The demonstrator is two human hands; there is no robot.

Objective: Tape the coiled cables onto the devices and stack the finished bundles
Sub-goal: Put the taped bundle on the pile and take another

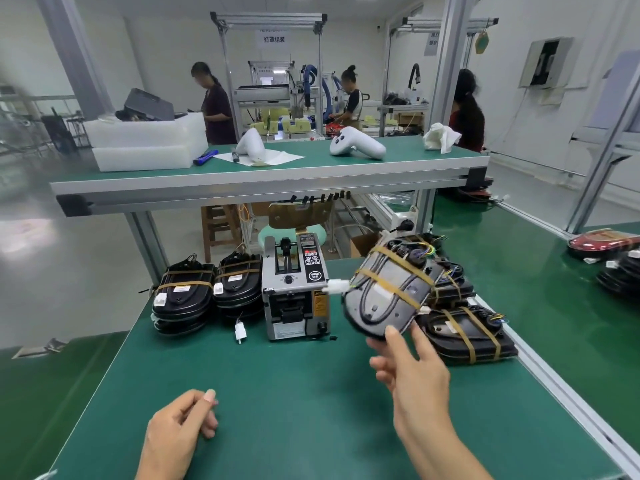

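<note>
Taped bundle point(388, 289) pinched at its near edge by the right hand point(412, 368) should land squarely on the stack point(467, 334); left hand point(180, 431) idles, loosely curled.
</note>
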